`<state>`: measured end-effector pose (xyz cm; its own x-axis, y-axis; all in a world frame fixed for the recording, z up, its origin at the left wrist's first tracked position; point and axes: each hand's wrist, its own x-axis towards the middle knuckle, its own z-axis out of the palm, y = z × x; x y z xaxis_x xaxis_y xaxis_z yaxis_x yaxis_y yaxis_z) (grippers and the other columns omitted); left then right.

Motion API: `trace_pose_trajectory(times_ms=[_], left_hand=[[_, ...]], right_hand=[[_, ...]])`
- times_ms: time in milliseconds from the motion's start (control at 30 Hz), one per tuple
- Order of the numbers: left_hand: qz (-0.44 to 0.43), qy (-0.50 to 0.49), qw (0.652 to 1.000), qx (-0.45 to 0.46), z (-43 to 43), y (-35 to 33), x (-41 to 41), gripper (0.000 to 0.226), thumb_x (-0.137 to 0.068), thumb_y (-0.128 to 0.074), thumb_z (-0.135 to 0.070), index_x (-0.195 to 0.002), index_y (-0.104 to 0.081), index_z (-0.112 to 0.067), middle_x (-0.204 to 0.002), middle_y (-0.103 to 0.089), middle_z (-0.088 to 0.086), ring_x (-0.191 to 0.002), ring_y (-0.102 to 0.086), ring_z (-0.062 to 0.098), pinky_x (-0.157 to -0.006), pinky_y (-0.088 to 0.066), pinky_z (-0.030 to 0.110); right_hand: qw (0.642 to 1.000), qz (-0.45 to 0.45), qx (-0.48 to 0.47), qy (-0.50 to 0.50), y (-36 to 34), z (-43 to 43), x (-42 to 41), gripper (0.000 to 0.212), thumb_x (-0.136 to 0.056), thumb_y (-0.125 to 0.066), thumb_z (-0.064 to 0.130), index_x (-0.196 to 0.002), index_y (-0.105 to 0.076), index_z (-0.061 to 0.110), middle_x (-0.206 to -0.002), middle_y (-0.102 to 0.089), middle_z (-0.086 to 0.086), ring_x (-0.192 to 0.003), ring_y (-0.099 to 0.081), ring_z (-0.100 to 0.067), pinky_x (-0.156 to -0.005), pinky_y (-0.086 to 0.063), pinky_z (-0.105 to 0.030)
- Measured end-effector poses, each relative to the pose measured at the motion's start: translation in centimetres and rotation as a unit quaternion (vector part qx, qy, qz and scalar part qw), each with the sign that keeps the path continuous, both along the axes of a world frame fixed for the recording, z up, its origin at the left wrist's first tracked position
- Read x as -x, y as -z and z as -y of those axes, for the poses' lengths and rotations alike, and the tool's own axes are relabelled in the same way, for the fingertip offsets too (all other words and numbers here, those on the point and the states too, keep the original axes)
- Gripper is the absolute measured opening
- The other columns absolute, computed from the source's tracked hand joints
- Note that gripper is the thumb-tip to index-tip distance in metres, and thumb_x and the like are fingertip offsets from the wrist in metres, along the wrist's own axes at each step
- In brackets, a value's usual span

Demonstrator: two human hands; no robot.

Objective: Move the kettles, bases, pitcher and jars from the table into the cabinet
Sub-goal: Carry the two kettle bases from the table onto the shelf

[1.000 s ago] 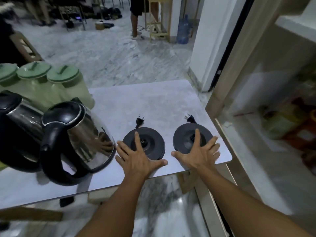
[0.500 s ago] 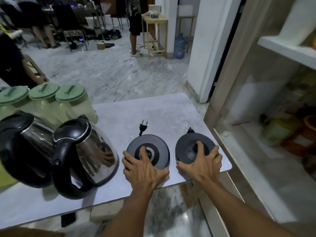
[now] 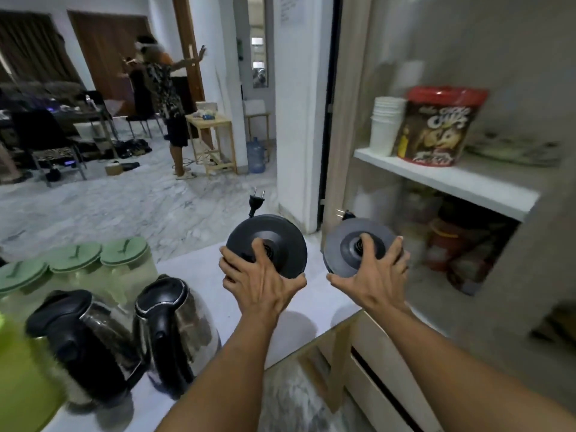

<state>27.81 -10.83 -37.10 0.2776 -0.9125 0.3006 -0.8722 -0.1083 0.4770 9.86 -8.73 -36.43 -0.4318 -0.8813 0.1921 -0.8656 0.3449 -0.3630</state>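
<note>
1. Black and round, the left base (image 3: pixel 271 244) sits in our left hand (image 3: pixel 261 283), fingers curled over its top and thumb under its rim, lifted clear of the surface (image 3: pixel 199 269); its plug (image 3: pixel 256 203) sticks up at the far edge.
2. Our right hand (image 3: pixel 372 275) grips the right base (image 3: pixel 352 244) the same way, raised in front of the open cabinet (image 3: pixel 511 275).
3. Two steel kettles (image 3: pixel 174 332) with black handles stand side by side on the surface at the left.
4. Behind them we see three jars (image 3: pixel 124 260) with green lids in a row.
5. On the cabinet shelf (image 3: pixel 442 179) stand stacked white cups (image 3: pixel 386 126) beside a red-lidded tub (image 3: pixel 439 126); the items below it are blurred.
</note>
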Motion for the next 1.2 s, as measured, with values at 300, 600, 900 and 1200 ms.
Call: trace_pose_trajectory(times_ms=[300,600,900,1200], left_hand=[[-0.013,0.225,0.969,0.102,-10.1,-12.2,6.5,0.104,-0.051,-0.068,-0.07,-0.131,-0.017,-0.027,-0.152,-0.008,0.032,-0.136,-0.021,0.052,-0.104,-0.033,0.057],[-0.048,0.421,0.897,0.126,-21.5,-18.4,21.1,0.106,-0.05,-0.072,-0.068,-0.131,-0.018,-0.028,-0.152,-0.006,0.035,-0.138,-0.015,0.053,-0.105,-0.029,0.059],[-0.019,0.52,0.847,0.108,-25.3,-18.7,38.4,0.113,-0.052,-0.073,-0.073,-0.136,-0.014,-0.027,-0.155,0.003,0.034,-0.141,-0.01,0.053,-0.107,-0.026,0.059],[0.024,0.517,0.855,-0.011,-23.7,-18.0,56.5,0.118,-0.049,-0.077,-0.07,-0.14,-0.016,-0.028,-0.15,-0.011,0.033,-0.136,-0.021,0.052,-0.104,-0.031,0.058]], right_hand=[[0.977,-0.05,0.087,0.19,-12.9,-17.7,3.7,0.105,-0.064,-0.068,0.073,-0.149,-0.018,0.035,-0.16,0.009,-0.028,-0.144,-0.003,-0.055,-0.115,-0.021,-0.058],[0.91,-0.096,0.1,0.391,-18.1,-34.2,13.4,0.109,-0.065,-0.068,0.074,-0.151,-0.015,0.035,-0.16,0.006,-0.029,-0.143,-0.01,-0.055,-0.116,-0.021,-0.058],[0.87,-0.092,0.091,0.476,-17.2,-38.9,27.8,0.111,-0.064,-0.067,0.076,-0.152,-0.013,0.035,-0.16,0.007,-0.029,-0.144,-0.008,-0.054,-0.115,-0.018,-0.058],[0.863,-0.069,0.044,0.498,-15.9,-37.5,44.7,0.109,-0.056,-0.067,0.076,-0.146,-0.021,0.037,-0.156,-0.008,-0.031,-0.135,-0.024,-0.055,-0.11,-0.029,-0.054]])
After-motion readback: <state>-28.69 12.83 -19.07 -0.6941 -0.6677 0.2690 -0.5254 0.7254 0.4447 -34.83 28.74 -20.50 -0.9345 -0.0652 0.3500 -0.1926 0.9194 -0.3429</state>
